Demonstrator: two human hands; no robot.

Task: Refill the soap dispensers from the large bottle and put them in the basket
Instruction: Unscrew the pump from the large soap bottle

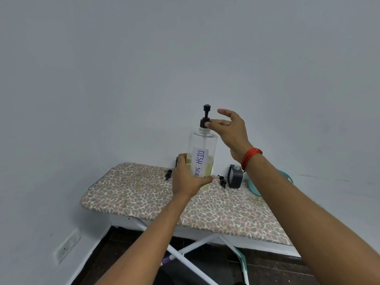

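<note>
Opening the large bottle [202,145], upright at the back of the table [133,192]: your left hand [188,178] grips its lower body, your right hand [232,130] pinches the pump collar [204,122]; next move likely calls for unscrewing it, keeping the bottle steady.
</note>
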